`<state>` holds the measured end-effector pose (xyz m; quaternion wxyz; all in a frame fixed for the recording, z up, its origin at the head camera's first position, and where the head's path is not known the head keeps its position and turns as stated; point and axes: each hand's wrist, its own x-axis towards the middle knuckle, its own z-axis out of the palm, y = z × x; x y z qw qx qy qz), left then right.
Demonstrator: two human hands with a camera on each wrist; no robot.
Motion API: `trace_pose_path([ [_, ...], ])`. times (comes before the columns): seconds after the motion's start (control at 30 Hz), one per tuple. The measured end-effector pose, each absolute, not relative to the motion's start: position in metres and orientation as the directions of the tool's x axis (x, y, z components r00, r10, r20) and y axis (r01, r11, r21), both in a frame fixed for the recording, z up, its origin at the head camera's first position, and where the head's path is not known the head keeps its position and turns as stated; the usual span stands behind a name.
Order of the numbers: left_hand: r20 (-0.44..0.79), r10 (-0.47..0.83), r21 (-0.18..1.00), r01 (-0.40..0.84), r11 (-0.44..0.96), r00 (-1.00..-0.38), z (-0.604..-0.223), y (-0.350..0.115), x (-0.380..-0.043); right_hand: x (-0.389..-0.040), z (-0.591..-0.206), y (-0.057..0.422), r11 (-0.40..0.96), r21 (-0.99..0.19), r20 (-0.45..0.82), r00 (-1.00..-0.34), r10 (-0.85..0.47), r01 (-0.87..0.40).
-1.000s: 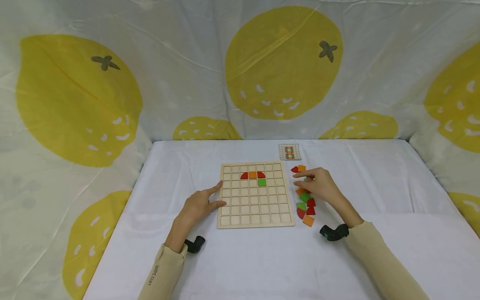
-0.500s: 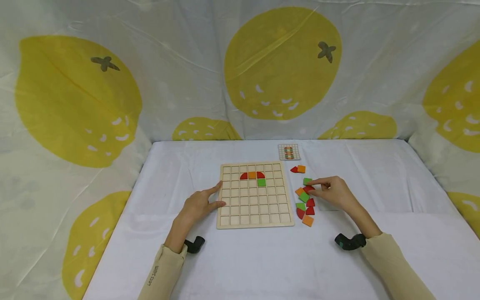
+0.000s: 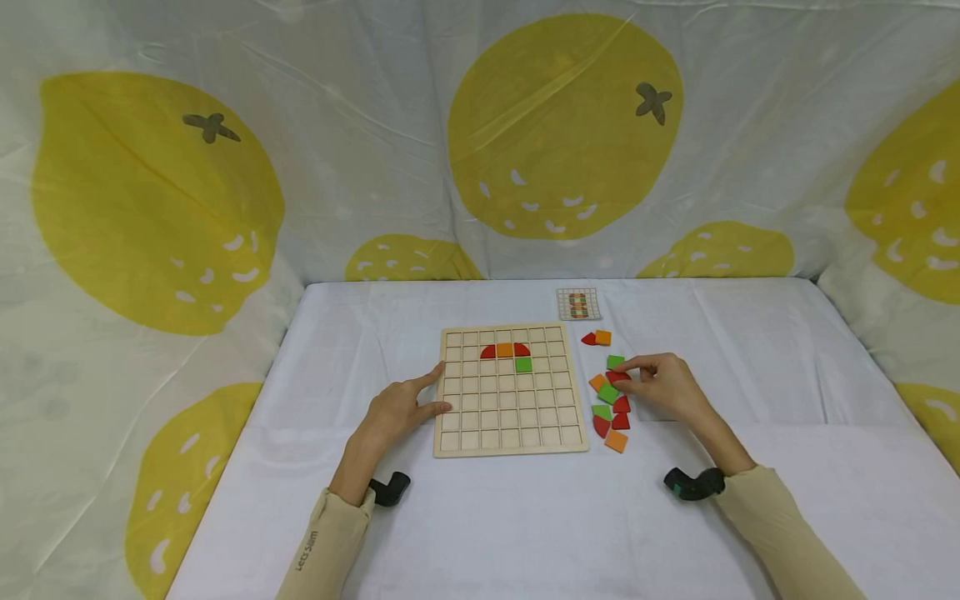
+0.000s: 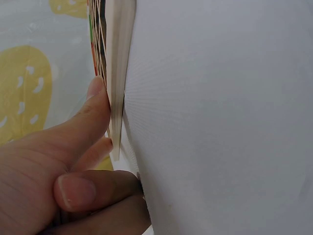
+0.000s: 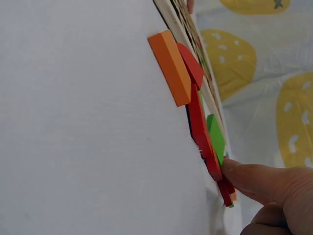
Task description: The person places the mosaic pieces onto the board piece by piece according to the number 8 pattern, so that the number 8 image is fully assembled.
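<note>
A wooden grid board (image 3: 491, 423) lies mid-table. In its upper rows sit an orange square tile (image 3: 505, 350) between two red rounded tiles (image 3: 488, 352) and a green square tile (image 3: 523, 365). My left hand (image 3: 396, 410) rests against the board's left edge, thumb and forefinger spread along the rim; the left wrist view shows its other fingers curled. Right of the board, my right hand (image 3: 666, 387) has thumb and forefinger at either side of a red tile (image 3: 617, 377) in a loose row of tiles, pinching it. In the right wrist view its thumb (image 5: 254, 180) partly covers the tiles.
A small pattern card (image 3: 578, 304) lies beyond the board's top right corner. Below it are a red tile (image 3: 589, 339) and an orange square (image 3: 603, 337). More red, green and orange tiles, such as the orange one (image 3: 617, 442), lie nearer. A lemon-print cloth (image 3: 375, 167) hangs behind.
My right hand has drawn back from beside the board to the right, uncovering the green tile, and come to the red tile. My left hand stays on the board's edge.
</note>
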<state>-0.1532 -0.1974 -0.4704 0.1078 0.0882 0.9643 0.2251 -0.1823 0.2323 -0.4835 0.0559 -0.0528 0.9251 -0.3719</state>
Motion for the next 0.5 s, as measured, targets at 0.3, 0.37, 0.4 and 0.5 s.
trace_pose_path([
  [0.3, -0.189, 0.207, 0.456, 0.101, 0.884, -0.96, -0.47, -0.196, -0.154, -0.183, -0.486, 0.227, 0.706, -0.708, -0.054, -0.994, -0.099, -0.032],
  [0.37, -0.195, 0.205, 0.456, 0.096, 0.885, -0.959, -0.47, -0.196, -0.154, -0.184, -0.486, 0.23, 0.692, -0.721, -0.072, -0.989, -0.128, -0.037],
  [0.4, -0.196, 0.203, 0.456, 0.094, 0.885, -0.959, -0.469, -0.196, -0.154, -0.185, -0.487, 0.232, 0.686, -0.727, -0.08, -0.986, -0.146, -0.042],
  [0.5, -0.193, 0.204, 0.453, 0.097, 0.886, -0.96, -0.469, -0.196, -0.154, -0.188, -0.489, 0.237, 0.673, -0.738, -0.102, -0.978, -0.182, -0.049],
])
